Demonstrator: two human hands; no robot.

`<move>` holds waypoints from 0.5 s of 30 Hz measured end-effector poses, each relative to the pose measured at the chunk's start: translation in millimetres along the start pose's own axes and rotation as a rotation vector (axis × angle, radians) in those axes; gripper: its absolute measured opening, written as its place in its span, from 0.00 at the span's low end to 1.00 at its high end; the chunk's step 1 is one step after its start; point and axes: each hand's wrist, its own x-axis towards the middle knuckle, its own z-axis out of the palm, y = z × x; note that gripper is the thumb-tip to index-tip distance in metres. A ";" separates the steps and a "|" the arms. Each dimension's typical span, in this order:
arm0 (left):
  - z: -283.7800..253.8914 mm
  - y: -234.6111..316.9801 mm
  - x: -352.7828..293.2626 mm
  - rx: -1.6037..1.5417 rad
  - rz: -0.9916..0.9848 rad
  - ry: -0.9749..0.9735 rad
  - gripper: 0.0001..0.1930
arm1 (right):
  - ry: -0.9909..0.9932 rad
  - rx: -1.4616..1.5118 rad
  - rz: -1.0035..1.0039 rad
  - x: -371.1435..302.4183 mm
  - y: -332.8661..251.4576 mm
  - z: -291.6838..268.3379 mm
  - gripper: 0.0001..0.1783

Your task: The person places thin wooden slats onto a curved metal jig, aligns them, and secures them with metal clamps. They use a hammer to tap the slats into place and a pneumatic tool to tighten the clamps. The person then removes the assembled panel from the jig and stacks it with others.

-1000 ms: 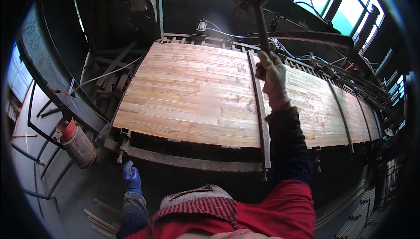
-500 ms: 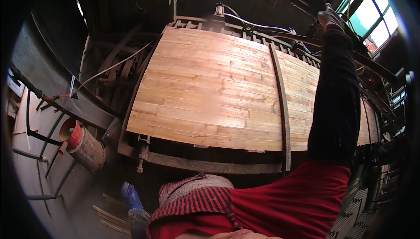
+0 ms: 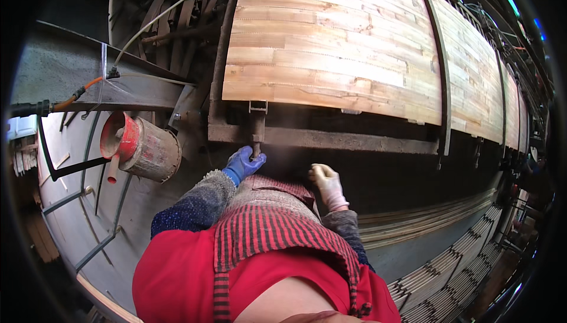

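A wide wooden panel (image 3: 336,45) of glued strips lies in a metal frame (image 3: 348,140) in front of me. At its near left corner, a metal clamp screw (image 3: 258,127) points toward me. My left hand (image 3: 243,164), in a blue glove, is closed around the screw's near end. My right hand (image 3: 328,186), in a pale glove, is held before my apron, apart from the frame. Its fingers are curled in, and nothing shows in them. A dark metal bar (image 3: 434,45) crosses the panel near its right part.
To the left stands a dirty bucket (image 3: 155,151) with a red container (image 3: 118,137) at its mouth. A hose (image 3: 147,26) runs above a metal beam (image 3: 147,93). Wood strips (image 3: 425,219) lie at the lower right. More clamped panels (image 3: 472,80) extend rightward.
My right hand has come down from the raised bar at upper right to my front. My left hand has moved up to the clamp screw. The view has swung downward.
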 end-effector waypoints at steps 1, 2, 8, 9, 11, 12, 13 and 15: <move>-9.0 6.5 -0.1 0.120 0.012 0.001 0.24 | -0.073 0.061 0.051 -9.2 15.5 26.5 0.17; -17.8 11.6 0.4 0.239 0.029 0.005 0.27 | -0.195 0.075 -0.018 -13.9 26.8 43.8 0.19; -21.5 -26.8 1.0 -0.215 0.247 0.238 0.17 | -0.437 -0.050 -0.173 16.5 2.6 104.9 0.25; -19.0 -39.0 2.0 -0.254 0.269 0.323 0.12 | -0.411 -0.132 -0.175 6.0 -22.9 118.1 0.24; -28.5 -38.5 13.4 -0.299 0.340 0.335 0.11 | -0.479 0.170 -0.170 14.3 -22.8 145.3 0.22; -28.2 -60.4 25.4 -0.422 0.355 0.335 0.10 | -0.423 0.289 0.102 6.6 -42.1 160.6 0.25; -35.9 -55.7 32.3 -0.543 0.309 0.278 0.09 | -0.451 0.331 0.147 18.7 -41.3 170.2 0.27; -57.2 -30.1 36.8 -0.719 0.036 0.097 0.10 | -0.435 0.389 0.183 45.0 -36.1 185.7 0.28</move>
